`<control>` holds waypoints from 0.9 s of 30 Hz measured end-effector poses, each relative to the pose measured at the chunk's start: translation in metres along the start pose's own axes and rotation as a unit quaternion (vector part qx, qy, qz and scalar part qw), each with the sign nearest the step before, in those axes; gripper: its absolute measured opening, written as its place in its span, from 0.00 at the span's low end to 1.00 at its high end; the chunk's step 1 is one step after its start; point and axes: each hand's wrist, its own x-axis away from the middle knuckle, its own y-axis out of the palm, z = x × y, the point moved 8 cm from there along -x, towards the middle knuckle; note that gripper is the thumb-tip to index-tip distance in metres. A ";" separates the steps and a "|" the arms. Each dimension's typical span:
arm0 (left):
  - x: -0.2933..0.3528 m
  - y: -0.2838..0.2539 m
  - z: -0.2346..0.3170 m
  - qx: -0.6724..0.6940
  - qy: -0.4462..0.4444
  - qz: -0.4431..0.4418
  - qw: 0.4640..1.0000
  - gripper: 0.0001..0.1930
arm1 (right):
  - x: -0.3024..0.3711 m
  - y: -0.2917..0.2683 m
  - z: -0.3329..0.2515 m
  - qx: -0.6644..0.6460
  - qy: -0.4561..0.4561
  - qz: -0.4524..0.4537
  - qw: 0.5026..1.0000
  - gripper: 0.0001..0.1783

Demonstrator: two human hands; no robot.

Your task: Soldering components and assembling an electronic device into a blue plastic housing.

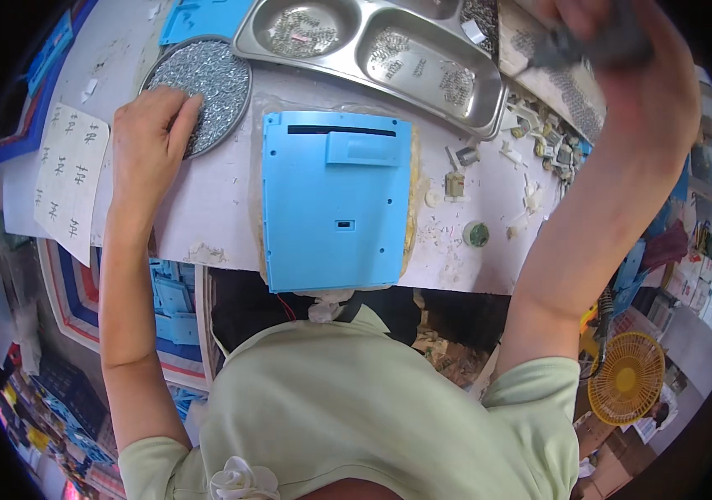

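My left hand [153,133] is over the edge of a round metal dish [247,96] heaped with small silver screws [210,71]. Its fingers are curled down among the screws, and what they pinch, if anything, is hidden. At the upper right my raised right hand [581,18] grips a dark grey power screwdriver [618,42], blurred by motion, its thin tip pointing left above a steel tray. Between my arms a light blue plastic panel [322,196] lies flat on a clear-wrapped pad, with a long slot, a raised rectangle and several small holes; neither hand touches it.
A steel compartment tray [356,71] with scattered screws stands beyond the panel. Small parts [552,146] are piled at right, near a round green piece [476,233]. A marked paper sheet [68,183] hangs over the left table edge. A yellow basket [627,379] sits low at right.
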 end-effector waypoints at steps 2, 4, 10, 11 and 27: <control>-0.001 0.000 0.002 0.077 -0.027 0.010 0.997 0.07 | 0.039 0.018 0.007 -0.127 -0.003 -0.015 0.992 0.21; 0.012 -0.002 -0.006 0.170 -0.112 -0.006 0.979 0.06 | 0.078 0.043 0.017 -0.123 0.027 0.026 0.992 0.28; 0.022 -0.017 0.079 0.253 -0.025 -0.004 0.967 0.05 | 0.116 0.079 0.026 -0.179 -0.004 0.102 0.979 0.22; 0.023 -0.020 0.099 0.215 0.044 -0.006 0.976 0.04 | 0.117 0.079 0.028 -0.184 -0.008 0.106 0.977 0.22; 0.012 0.028 0.190 0.123 0.249 -0.074 0.958 0.07 | 0.121 0.061 -0.003 -0.153 -0.035 0.103 0.982 0.19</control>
